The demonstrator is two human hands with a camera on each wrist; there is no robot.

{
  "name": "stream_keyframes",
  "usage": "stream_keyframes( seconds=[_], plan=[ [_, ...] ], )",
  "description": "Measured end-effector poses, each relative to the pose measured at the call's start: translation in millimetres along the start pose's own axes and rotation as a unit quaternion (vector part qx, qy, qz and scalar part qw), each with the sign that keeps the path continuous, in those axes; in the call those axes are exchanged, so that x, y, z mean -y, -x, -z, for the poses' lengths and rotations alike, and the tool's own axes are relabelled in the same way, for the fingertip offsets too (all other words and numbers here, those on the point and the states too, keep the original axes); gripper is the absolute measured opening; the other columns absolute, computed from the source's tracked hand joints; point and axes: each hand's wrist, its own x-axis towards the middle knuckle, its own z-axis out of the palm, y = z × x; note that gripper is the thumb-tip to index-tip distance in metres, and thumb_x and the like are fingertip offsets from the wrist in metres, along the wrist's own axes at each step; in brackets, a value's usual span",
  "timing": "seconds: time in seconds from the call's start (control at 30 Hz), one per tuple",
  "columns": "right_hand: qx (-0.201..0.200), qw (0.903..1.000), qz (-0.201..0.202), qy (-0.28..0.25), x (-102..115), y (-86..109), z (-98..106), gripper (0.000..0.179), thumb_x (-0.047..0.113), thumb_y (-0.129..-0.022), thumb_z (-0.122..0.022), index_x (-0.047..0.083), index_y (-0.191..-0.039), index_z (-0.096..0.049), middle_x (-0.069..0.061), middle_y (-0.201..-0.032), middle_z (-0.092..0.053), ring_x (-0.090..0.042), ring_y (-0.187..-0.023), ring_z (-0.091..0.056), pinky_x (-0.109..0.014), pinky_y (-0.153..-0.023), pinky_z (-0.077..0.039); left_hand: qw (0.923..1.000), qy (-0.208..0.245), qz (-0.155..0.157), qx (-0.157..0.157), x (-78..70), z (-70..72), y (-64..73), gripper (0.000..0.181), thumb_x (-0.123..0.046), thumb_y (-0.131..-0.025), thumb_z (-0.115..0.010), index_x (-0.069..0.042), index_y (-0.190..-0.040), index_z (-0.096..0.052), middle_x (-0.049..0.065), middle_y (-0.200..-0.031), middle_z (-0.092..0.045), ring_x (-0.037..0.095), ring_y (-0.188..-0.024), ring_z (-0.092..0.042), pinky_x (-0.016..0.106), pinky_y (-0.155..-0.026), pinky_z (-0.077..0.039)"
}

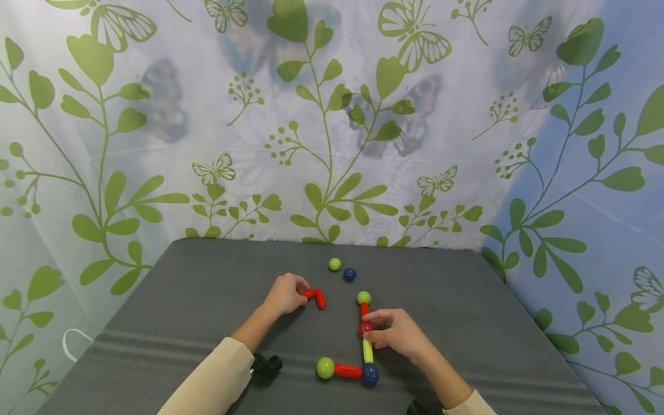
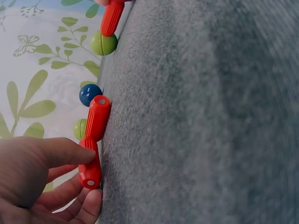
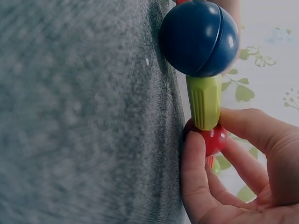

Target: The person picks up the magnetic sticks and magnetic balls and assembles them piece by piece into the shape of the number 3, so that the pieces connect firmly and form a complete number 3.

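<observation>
My left hand (image 1: 287,294) pinches a red magnetic rod (image 2: 90,163) between thumb and fingers. A second red rod (image 1: 320,299) lies end to end with it at an angle. On the right, my right hand (image 1: 396,331) grips a red ball (image 3: 216,141) by its sides. That ball sits mid-chain: a red rod (image 1: 365,310) and a green ball (image 1: 363,297) lie beyond it. Toward me run a yellow-green rod (image 1: 368,351) and a dark blue ball (image 1: 370,374). From there a red rod (image 1: 348,370) leads left to another green ball (image 1: 325,368), making an L.
Behind the hands, a loose green ball (image 1: 334,264) and a loose blue ball (image 1: 350,274) rest on the grey cloth-covered table (image 1: 223,271). A leaf-patterned curtain (image 1: 249,190) hangs along the far edge and sides. A white cord loop (image 1: 66,346) shows at left.
</observation>
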Motion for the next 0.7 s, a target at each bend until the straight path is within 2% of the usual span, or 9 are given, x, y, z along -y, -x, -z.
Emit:
stream_keyframes(
  seconds=[0.1,0.27,0.4,0.6,0.7],
  plan=[
    [-0.001,1.0000,-0.002,0.006,0,-0.7,0,0.046,0.011,-0.083,-0.084,0.004,-0.126,-0.071,-0.012,-0.115,-0.069,-0.018,-0.088,-0.068,-0.038,-0.076,-0.063,0.9998,0.012,-0.011,0.008,2.8,1.9,-0.4,0.019,-0.001,-0.078,-0.082,-0.010,-0.094,-0.078,-0.001,-0.080,-0.069,0.013,-0.072,-0.058,0.030,-0.069,-0.050],
    [-0.001,0.9999,-0.002,0.011,1,-1.9,-2,0.045,0.010,-0.082,-0.085,0.003,-0.124,-0.071,-0.012,-0.112,-0.069,-0.018,-0.085,-0.068,-0.037,-0.074,-0.063,0.9989,0.040,-0.009,0.022,7.3,4.2,-0.5,0.021,-0.001,-0.079,-0.083,-0.012,-0.096,-0.079,-0.002,-0.082,-0.070,0.011,-0.074,-0.059,0.029,-0.070,-0.050],
    [0.001,1.0000,0.000,0.008,1,-2.9,-2,0.044,0.008,-0.081,-0.084,0.001,-0.123,-0.071,-0.012,-0.110,-0.069,-0.018,-0.083,-0.069,-0.037,-0.073,-0.063,0.9973,0.066,-0.012,0.028,9.4,7.4,1.3,0.023,0.001,-0.079,-0.083,-0.010,-0.098,-0.078,0.001,-0.086,-0.071,0.013,-0.076,-0.062,0.029,-0.067,-0.052],
    [-0.004,0.9999,-0.002,0.009,-1,-2.9,0,0.044,0.007,-0.080,-0.083,0.001,-0.123,-0.071,-0.012,-0.110,-0.069,-0.018,-0.083,-0.068,-0.037,-0.073,-0.062,0.9934,0.106,0.012,0.044,6.6,11.7,3.7,0.023,-0.001,-0.080,-0.084,-0.011,-0.100,-0.078,0.003,-0.091,-0.071,0.016,-0.078,-0.061,0.029,-0.061,-0.052],
    [-0.009,0.9999,-0.005,0.008,-2,-1.7,1,0.045,0.007,-0.080,-0.083,0.001,-0.123,-0.071,-0.013,-0.112,-0.069,-0.019,-0.083,-0.068,-0.037,-0.073,-0.062,0.9923,0.114,0.010,0.047,3.9,12.3,4.6,0.023,-0.002,-0.080,-0.084,-0.010,-0.101,-0.079,0.004,-0.093,-0.071,0.016,-0.079,-0.062,0.029,-0.061,-0.052]
  ],
)
